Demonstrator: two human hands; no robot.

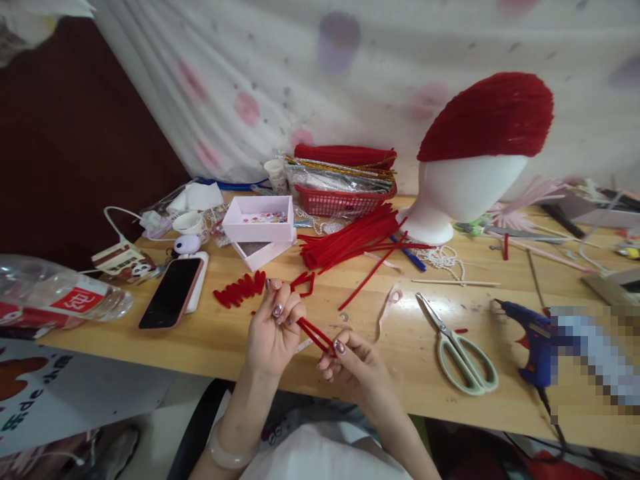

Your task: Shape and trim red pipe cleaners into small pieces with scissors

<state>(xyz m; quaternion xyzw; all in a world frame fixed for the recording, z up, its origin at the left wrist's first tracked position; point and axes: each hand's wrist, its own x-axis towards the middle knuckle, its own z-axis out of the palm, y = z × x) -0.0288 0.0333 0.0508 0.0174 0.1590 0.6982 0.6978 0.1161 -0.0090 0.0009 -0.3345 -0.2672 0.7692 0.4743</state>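
My left hand (274,328) and my right hand (350,363) both pinch one folded red pipe cleaner (314,333) over the front edge of the wooden table (390,353). The left fingers grip its upper end, the right fingers its lower end. Just beyond my hands lies a row of short bent red pieces (240,290). Farther back sits a loose bundle of long red pipe cleaners (350,240).
Green-handled scissors (460,347) and a blue glue gun (533,340) lie to the right. A phone (171,292), a plastic bottle (55,300) and a pink box (260,223) are on the left. A red basket (345,193) and a white foam head with a red cap (475,160) stand behind.
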